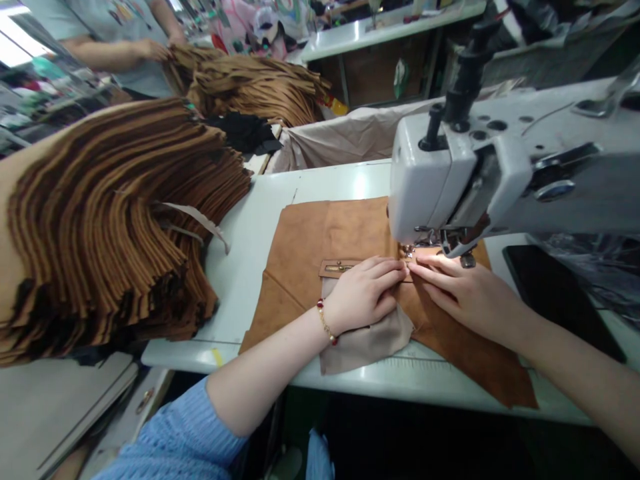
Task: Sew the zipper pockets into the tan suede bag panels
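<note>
A brown leather-like panel [305,233] lies under the sewing machine's head [435,180]. On it is a small zipper strip [336,268] with metal teeth, and a beige lining piece [367,347] hangs out below. My left hand [367,290] rests on the zipper strip, its slightly bent fingers reaching toward the presser foot [407,251]. Opposite it, my right hand [467,297] lies on the panel with fingers stretched out beside the foot. Both sets of fingertips nearly meet in front of the needle area. The left palm and the far end of the strip are hidden.
A tall stack of brown pieces [115,227] stands at the left of the white table [235,267]. Behind it, another person [120,53] handles more brown pieces [260,83]. A black phone-like slab [560,293] and clear plastic [590,267] lie at right.
</note>
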Tool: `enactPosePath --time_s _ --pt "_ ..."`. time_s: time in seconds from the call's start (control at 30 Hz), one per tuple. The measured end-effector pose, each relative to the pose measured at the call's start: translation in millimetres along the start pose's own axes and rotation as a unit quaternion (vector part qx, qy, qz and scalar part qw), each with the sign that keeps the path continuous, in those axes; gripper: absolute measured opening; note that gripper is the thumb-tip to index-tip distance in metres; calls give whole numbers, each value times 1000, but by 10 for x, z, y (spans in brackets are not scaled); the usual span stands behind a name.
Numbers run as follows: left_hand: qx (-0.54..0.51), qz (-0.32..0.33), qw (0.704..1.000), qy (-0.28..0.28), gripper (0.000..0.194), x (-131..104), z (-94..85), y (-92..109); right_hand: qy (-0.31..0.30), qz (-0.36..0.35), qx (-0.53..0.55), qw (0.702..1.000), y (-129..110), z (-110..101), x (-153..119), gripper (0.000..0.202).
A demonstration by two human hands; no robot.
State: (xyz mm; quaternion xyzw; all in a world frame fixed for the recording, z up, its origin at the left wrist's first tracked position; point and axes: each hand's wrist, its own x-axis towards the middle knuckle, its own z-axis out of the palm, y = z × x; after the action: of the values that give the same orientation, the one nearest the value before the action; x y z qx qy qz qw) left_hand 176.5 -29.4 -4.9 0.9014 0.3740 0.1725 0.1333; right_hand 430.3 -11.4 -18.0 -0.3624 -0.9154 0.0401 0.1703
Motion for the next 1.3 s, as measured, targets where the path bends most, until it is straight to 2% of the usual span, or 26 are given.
enactPosePath --time_s 0.43,0.9,1.1,1.3 --pt "-5 -5 1000 -6 42 68 -19 -67 43 5 4 999 89 115 26 43" --pt "-16 2 1000 1 43 102 -21 -116 85 -2 -19 996 44 82 40 41" --pt "-22 12 1000 5 38 83 2 -185 62 -9 -24 998 -3 45 13 43" --pt "-22 13 1000 0 34 120 -8 -237 68 -7 -44 997 -29 49 48 41"
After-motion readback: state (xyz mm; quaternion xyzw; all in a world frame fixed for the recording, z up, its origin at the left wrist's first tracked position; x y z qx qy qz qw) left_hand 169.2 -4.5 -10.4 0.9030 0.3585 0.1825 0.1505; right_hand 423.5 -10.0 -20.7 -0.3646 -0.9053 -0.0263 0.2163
